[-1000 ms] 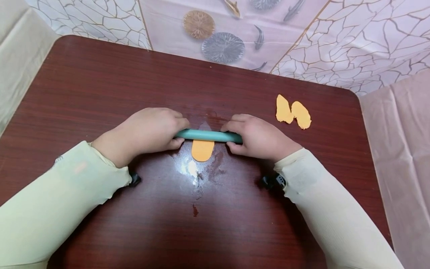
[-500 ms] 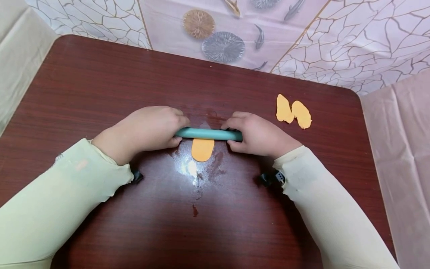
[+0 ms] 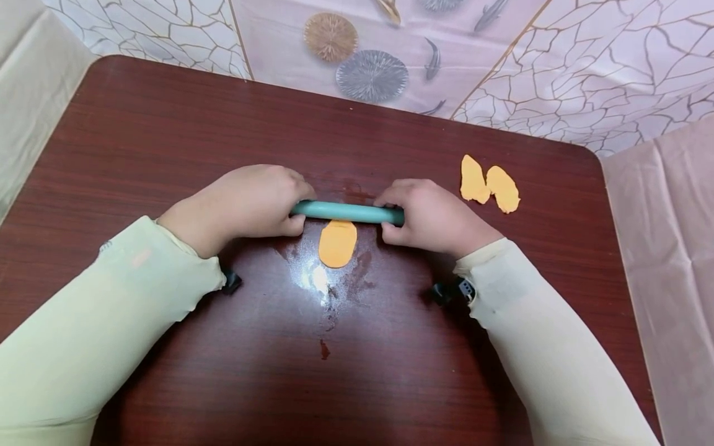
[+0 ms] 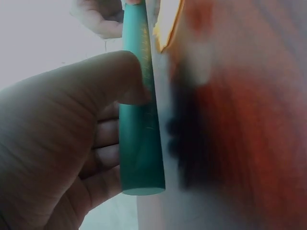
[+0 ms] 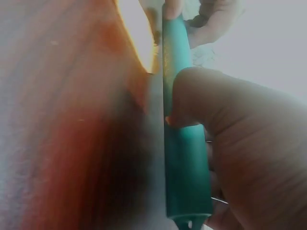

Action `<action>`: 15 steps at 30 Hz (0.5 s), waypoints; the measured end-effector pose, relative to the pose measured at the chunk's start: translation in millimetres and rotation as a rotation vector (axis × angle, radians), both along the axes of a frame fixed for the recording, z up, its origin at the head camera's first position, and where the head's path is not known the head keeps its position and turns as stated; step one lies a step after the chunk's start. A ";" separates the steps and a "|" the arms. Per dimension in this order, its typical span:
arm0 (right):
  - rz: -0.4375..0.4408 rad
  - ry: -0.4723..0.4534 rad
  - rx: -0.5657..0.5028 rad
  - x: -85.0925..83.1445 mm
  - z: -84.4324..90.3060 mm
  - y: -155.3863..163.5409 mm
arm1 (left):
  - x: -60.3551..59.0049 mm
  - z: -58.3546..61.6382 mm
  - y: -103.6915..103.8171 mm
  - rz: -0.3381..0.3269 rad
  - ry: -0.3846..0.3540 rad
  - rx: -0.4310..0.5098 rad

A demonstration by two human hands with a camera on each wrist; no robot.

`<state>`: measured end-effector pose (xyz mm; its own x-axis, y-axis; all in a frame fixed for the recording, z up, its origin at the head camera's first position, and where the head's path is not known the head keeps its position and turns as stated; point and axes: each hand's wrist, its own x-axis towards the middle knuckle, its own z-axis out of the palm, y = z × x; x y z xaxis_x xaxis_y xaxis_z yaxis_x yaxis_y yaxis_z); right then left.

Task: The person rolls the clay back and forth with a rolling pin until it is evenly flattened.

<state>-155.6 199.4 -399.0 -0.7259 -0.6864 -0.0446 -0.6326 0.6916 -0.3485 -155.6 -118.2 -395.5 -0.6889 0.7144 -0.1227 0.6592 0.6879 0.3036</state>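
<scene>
Left hand and right hand each grasp teal rolling pin end, at far edge of orange dough on counter.

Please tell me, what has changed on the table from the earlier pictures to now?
Both hands, left hand and right hand, pushed the green roller away from the person, to the far end of the orange dough piece, so more dough shows. Both hands still grip the roller. The two orange pieces stayed in place.
</scene>
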 end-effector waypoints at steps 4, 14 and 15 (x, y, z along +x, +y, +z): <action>-0.026 0.025 -0.017 -4.5 2.1 -0.9 | -8.1 -0.5 -0.9 0.021 0.003 0.018; -0.088 0.044 0.006 -14.3 -4.1 -0.5 | -22.6 -7.4 -1.9 0.032 0.027 0.050; -0.089 0.046 0.007 -14.8 -4.8 -0.3 | -23.5 -7.8 -1.8 0.031 0.027 0.052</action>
<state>-170.4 199.1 -403.7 -0.7854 -0.6189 -0.0144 -0.5837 0.7480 -0.3159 -179.1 -120.0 -403.3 -0.7134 0.6975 -0.0669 0.6464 0.6920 0.3216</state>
